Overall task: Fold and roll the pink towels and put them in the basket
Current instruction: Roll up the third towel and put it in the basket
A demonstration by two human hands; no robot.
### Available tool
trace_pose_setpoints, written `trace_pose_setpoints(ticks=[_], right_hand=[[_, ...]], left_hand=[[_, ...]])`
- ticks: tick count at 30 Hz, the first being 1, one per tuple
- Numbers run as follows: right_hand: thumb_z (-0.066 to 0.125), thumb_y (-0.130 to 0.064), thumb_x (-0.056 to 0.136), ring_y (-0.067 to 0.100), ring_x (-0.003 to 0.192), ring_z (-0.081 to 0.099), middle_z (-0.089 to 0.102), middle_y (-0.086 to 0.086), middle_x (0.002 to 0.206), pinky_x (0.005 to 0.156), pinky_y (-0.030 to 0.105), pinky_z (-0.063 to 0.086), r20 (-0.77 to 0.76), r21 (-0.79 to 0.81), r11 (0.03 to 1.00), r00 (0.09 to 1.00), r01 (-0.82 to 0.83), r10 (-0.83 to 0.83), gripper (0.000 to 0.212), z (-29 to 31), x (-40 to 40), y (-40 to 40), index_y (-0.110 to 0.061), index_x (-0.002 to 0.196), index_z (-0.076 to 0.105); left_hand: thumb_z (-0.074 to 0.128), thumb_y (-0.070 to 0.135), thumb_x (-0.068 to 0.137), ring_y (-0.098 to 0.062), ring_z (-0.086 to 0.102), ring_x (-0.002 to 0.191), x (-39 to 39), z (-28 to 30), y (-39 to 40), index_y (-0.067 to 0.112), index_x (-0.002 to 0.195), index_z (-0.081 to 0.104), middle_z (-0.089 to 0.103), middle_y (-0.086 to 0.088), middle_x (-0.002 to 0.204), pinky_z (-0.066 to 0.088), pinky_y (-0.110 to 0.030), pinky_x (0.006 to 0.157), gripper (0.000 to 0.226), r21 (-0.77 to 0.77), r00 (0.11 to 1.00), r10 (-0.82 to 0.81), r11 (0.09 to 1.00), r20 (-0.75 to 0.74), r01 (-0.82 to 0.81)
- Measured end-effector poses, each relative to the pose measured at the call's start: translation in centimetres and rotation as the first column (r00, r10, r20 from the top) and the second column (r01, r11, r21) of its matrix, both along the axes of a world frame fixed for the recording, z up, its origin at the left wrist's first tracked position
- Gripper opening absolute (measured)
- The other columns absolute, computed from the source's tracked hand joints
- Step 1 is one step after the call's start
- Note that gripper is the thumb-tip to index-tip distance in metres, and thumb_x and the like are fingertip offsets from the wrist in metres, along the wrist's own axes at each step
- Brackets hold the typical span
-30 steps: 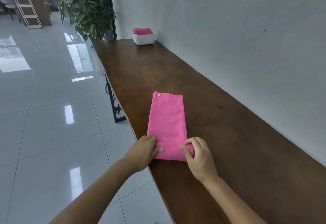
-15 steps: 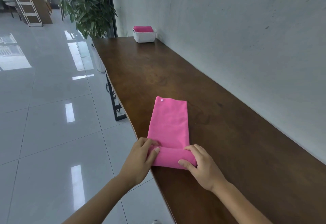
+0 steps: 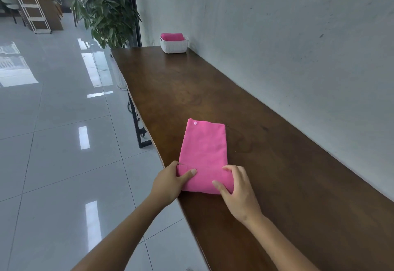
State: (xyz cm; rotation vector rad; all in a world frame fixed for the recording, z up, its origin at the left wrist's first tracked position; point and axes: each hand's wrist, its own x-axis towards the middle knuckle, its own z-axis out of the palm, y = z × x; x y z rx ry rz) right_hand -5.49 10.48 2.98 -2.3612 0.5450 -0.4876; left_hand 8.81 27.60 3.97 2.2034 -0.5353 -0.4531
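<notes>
Hands: left hand (image 3: 169, 182), right hand (image 3: 238, 192) grip one towel (image 3: 203, 145).

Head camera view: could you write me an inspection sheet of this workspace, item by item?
Surface: long dark brown wooden table against a grey wall.
Job's things: folded pink cloth towel, its near end rolled; white woven plastic basket at the far end holding a pink towel roll.
Clutter: nothing seen.
Hands: left hand and right hand grip the roll's ends.
Cables: nothing seen.
Surroundings: leafy green potted plant, glossy tiled floor, white ladder shelf.
</notes>
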Motion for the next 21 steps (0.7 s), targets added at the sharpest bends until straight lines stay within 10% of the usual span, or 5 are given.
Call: trace_pose_setpoints(ticks=[10, 21], right_hand=[[0.058, -0.072, 0.084, 0.000, 0.116, 0.050, 0.046, -0.020, 0.127, 0.095, 0.021, 0.047, -0.199, 0.045, 0.988, 0.968, -0.148, 0.155, 0.066, 0.3, -1.7, -1.7, -0.036, 0.139, 0.048], [0.061, -0.067, 0.085, 0.004, 0.101, 0.057, 0.051, -0.013, 0.113, 0.088, 0.025, 0.051, -0.289, 0.251, 0.958, 0.934, -0.138, 0.210, 0.040, 2.0, 0.2, -2.7, -0.033, 0.105, 0.064]], left_hand=[[0.049, 0.072, 0.088, -0.007, 0.051, 0.067, -0.6, 1.1, -0.1, 0.021, 0.086, 0.052, 0.056, 0.005, 0.080, 0.036, -0.022, 0.057, 0.051, 0.288, 0.987, -0.004, 0.956, 0.163, -0.043], [0.046, 0.069, 0.089, -0.003, 0.052, 0.101, -3.0, -1.0, 2.6, 0.030, 0.129, 0.046, 0.049, 0.016, 0.120, 0.043, -0.011, 0.080, 0.055, -0.083, 0.974, -0.049, 0.994, 0.221, 0.069]])
